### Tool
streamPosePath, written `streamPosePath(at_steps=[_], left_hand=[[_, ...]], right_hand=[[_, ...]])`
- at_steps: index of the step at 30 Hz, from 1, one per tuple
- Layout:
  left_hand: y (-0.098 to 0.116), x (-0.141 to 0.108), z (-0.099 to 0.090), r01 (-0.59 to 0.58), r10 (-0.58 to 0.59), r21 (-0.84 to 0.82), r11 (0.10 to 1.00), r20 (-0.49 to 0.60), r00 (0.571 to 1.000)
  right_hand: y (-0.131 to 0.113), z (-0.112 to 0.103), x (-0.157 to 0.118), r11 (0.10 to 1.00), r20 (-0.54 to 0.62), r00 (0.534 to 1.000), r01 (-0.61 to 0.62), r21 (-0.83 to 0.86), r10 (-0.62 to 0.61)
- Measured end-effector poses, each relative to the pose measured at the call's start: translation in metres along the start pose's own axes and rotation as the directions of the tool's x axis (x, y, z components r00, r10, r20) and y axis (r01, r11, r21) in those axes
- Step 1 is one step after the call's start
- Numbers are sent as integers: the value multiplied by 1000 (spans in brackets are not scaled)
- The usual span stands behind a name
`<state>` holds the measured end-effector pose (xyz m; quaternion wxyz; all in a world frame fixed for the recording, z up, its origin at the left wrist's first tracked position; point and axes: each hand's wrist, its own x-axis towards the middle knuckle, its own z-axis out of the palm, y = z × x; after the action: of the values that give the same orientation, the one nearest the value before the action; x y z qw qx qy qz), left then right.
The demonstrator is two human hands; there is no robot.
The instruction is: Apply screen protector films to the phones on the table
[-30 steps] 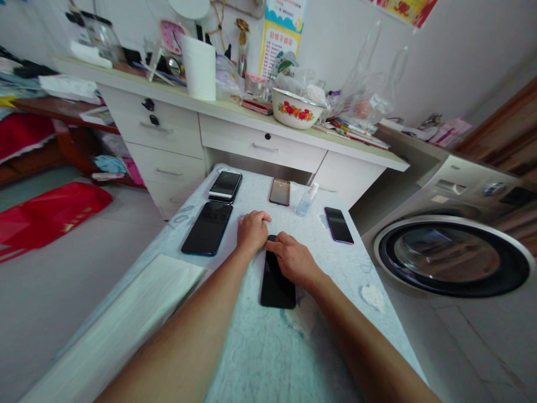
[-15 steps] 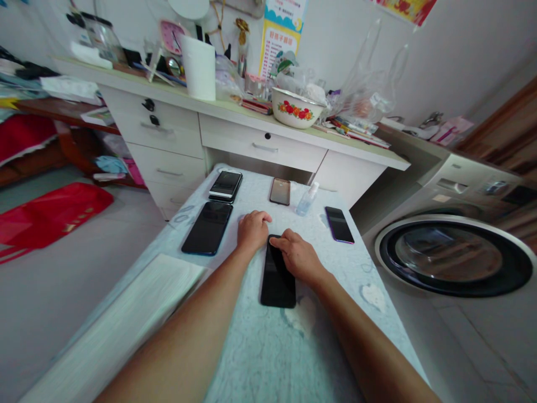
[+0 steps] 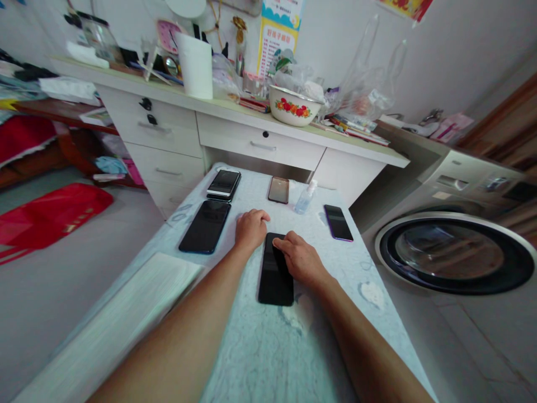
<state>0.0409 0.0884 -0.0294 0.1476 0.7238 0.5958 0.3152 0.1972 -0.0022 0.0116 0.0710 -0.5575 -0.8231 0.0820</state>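
A black phone (image 3: 276,280) lies flat on the cloth-covered table (image 3: 260,347), screen up. My right hand (image 3: 301,256) rests over its upper right part, thumb on the screen; the fingers are bent, and what they grip, if anything, is hidden. Just left of the phone's top edge, my left hand (image 3: 250,228) rests on the cloth with its fingers curled. Whether it holds something does not show. A larger dark phone (image 3: 205,226) lies to its left, with stacked phones (image 3: 224,183) behind.
Farther back are a brownish phone case (image 3: 278,190) and a clear spray bottle (image 3: 306,197). A purple-edged phone (image 3: 338,223) lies at the right. A pale board-like object (image 3: 121,319) is along the left edge. Behind stands a white desk (image 3: 260,126); a washing machine (image 3: 461,212) is right.
My right thumb has shifted slightly to the right and down on the black phone's screen. The whole view has moved a little.
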Motion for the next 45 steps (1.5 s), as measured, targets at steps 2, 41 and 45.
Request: streamPosePath(at_steps=[2,41,45], left_hand=[[0,0,1,-3,3,2,1000,-3,1000],[2,0,0,-1,0,36,999,10,1000],[1,-1,0,1,-1,33,999,11,1000]], right_hand=[[-3,-1,-3,997,16,997,68,31,-69],[14,-2,8,989,-108,986,-134,-57,128],[7,2,17,995,-103,992,-83,-54,77]])
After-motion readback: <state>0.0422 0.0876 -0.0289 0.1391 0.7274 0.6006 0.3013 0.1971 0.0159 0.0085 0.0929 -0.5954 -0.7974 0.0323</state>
